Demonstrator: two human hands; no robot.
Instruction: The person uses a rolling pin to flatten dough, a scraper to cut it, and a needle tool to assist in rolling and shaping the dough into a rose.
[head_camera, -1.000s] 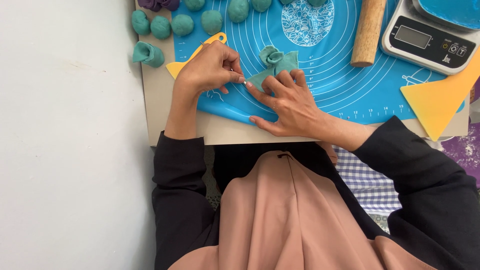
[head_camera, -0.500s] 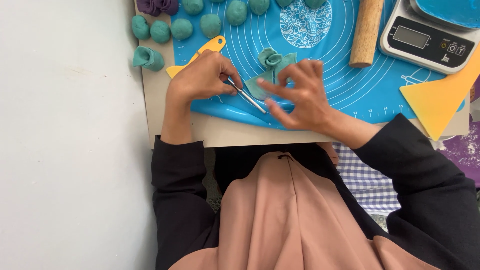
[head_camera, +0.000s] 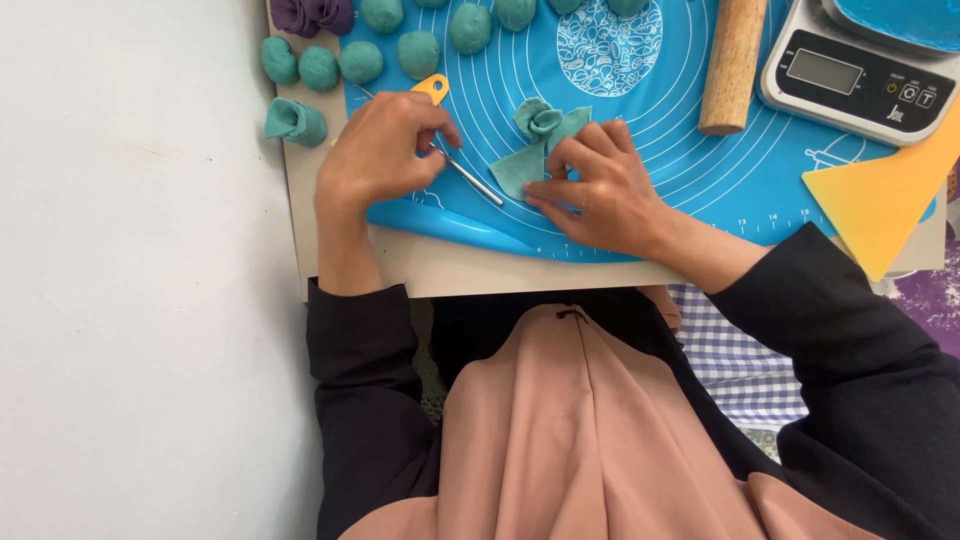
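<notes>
A person shaped a piece of teal dough (head_camera: 528, 150) on a blue silicone mat (head_camera: 680, 160) spread over a pale worktop (head_camera: 440, 270). The left hand (head_camera: 385, 150) was closed around a thin metal tool (head_camera: 470, 172), its tip angled down toward the flat lower edge of the dough. The right hand (head_camera: 595, 190) lay just beside and partly over that edge, fingers bent and pinching the flattened flap against the mat. The dough, gathered into a rosette at the top and fanning out below, sat between the two hands, touching the right and just short of the left.

Clean work here would likely call for a light, steady pinch from the right hand, so the soft sheet neither stretched nor tore, and for short, shallow strokes of the tool.

Round teal dough balls (head_camera: 400, 50) lined the mat's far edge; a wooden rolling pin (head_camera: 732, 62), a kitchen scale (head_camera: 860, 75) and a yellow scraper (head_camera: 885, 195) lay well apart to the right.
</notes>
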